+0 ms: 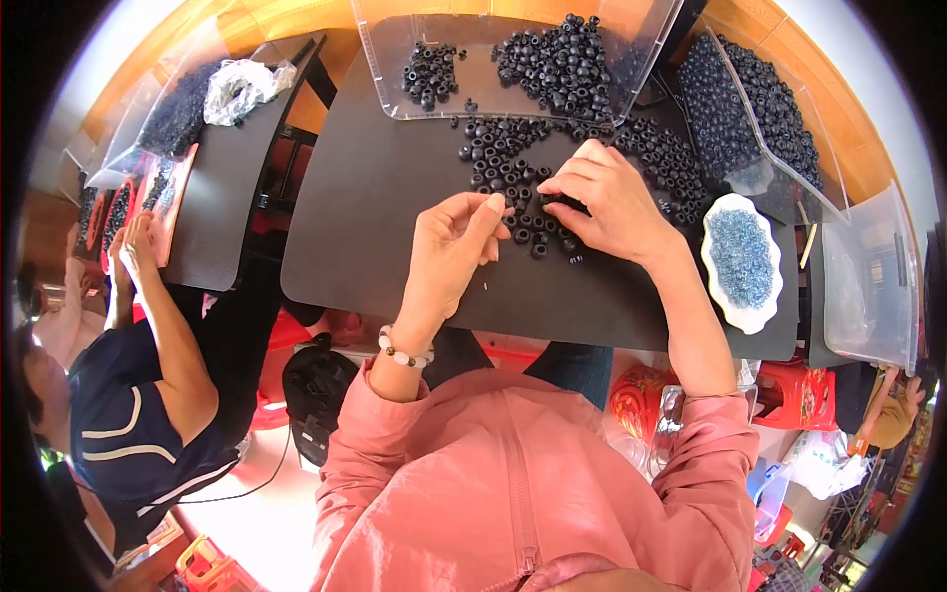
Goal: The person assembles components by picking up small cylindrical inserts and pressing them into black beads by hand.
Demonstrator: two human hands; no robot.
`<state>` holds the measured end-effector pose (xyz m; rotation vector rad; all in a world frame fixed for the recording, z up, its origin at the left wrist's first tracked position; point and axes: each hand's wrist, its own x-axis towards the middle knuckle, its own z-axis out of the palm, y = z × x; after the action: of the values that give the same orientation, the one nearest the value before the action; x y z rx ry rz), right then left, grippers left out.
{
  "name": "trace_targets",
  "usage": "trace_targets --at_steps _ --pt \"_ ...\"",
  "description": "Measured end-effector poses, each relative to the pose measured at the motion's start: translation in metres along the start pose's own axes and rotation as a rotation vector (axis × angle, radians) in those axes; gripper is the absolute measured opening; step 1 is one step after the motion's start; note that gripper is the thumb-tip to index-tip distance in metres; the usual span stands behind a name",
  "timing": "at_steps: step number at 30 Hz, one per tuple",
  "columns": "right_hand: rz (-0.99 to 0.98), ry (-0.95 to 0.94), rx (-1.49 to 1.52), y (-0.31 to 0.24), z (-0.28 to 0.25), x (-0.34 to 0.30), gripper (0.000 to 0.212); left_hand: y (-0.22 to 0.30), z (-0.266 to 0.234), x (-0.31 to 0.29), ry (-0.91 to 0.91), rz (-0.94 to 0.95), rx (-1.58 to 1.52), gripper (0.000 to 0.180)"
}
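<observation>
My left hand (454, 242) is raised over the black work board (375, 197), fingers pinched together at the thumb tip; what it pinches is too small to make out. My right hand (607, 202) rests palm down on a scatter of small black ring-shaped parts (513, 173), its fingertips closed on one of them. More of these black parts spread under and beyond the right hand toward the board's right side.
A clear plastic tray (395, 59) with two heaps of black parts lies at the board's far edge. A clear bin (779, 128) of black parts and a white scalloped dish (742, 261) of tiny blue rings stand right. Another person's hand (138, 247) works at the left table.
</observation>
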<state>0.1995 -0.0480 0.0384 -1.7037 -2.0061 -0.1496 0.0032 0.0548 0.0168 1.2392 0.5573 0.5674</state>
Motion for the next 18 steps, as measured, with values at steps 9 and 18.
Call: trace_targets --at_steps 9,18 --pt "0.105 0.077 0.303 -0.021 0.000 0.008 0.022 -0.002 0.001 -0.009 -0.061 -0.069 -0.170 0.024" --pt "0.237 0.165 0.515 -0.050 0.003 -0.004 0.013 -0.004 0.021 -0.023 -0.079 -0.014 -0.206 0.029"
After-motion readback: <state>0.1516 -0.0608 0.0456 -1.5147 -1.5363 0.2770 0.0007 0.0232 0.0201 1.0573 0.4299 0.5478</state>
